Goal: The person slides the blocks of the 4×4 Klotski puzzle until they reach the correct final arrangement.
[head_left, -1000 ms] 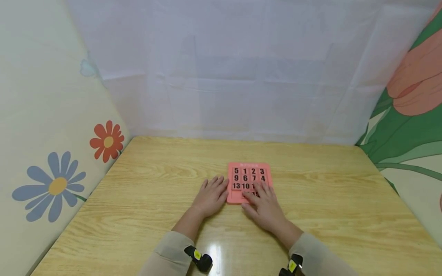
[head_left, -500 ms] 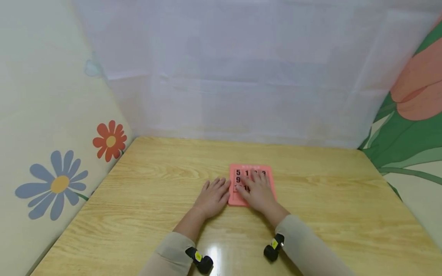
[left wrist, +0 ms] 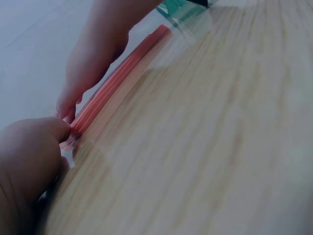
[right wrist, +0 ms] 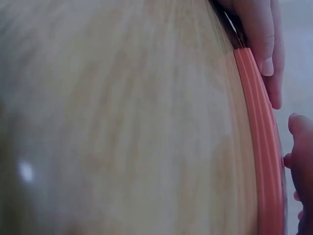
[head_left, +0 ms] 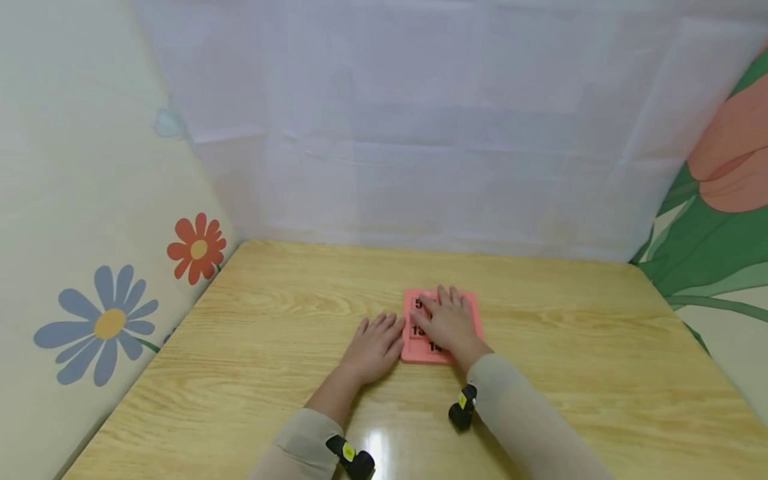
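Note:
A pink sliding number puzzle (head_left: pixel 414 351) lies flat on the wooden table, in the middle of the head view. My left hand (head_left: pixel 372 350) rests on the table at its left side, with fingertips touching that edge. Over the tiles reaches my right hand (head_left: pixel 449 330), its fingers spread and fairly straight, hiding most of the numbers. Tiles 5, 13 and 14 still show in part, and the lower left slot has no tile in it. Both wrist views catch the puzzle's thin side (right wrist: pixel 264 147) with the hands beside and above it.
The wooden table (head_left: pixel 240 347) spreads around the puzzle on all sides. A white cloth (head_left: pixel 408 133) hangs behind it. Panels with painted flowers (head_left: pixel 110 323) stand at left and right. Each wrist wears a small black camera (head_left: pixel 462 410).
My right hand has slid away from me and slightly left, from the lower right tiles to the upper rows. The left hand stays at the puzzle's edge. The head view has shifted slightly.

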Available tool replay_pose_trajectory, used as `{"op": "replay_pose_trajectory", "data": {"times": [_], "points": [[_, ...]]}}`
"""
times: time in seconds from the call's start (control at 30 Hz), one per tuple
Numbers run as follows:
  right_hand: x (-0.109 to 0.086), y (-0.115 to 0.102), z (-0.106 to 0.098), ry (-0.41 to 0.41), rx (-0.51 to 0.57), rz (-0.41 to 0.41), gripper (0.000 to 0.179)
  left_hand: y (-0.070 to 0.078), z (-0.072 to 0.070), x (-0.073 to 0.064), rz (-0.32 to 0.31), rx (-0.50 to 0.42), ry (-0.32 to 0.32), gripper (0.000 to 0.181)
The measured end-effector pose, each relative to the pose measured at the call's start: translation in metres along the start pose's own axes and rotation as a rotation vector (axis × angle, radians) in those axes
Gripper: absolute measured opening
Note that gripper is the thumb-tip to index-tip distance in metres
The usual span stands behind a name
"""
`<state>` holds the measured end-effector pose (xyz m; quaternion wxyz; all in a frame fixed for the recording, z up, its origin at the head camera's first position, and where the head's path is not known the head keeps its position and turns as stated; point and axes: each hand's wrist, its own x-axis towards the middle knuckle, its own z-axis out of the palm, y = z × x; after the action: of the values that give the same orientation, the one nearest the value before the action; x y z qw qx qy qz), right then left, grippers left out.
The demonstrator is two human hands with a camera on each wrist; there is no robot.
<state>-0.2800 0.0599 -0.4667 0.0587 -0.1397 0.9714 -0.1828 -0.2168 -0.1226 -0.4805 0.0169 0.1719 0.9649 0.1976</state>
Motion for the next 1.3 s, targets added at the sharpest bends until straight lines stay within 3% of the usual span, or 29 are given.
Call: {"op": "replay_pose_trajectory", "data": {"times": [0.6,0.97,1.3], "points": [[-0.014,-0.002,0.001,0.001,-0.040,-0.033,0.059,0.001,0.001,0.001,-0.009,0.016,0.005,0.050],[-0.025,-0.001,0.003,0.038,-0.026,-0.082,0.059,0.003,-0.001,-0.004,0.047,-0.017,0.054,0.051],[-0.028,0.004,0.007,0.026,0.015,-0.055,0.057,0.000,0.001,0.000,-0.003,0.005,0.009,0.049]]}}
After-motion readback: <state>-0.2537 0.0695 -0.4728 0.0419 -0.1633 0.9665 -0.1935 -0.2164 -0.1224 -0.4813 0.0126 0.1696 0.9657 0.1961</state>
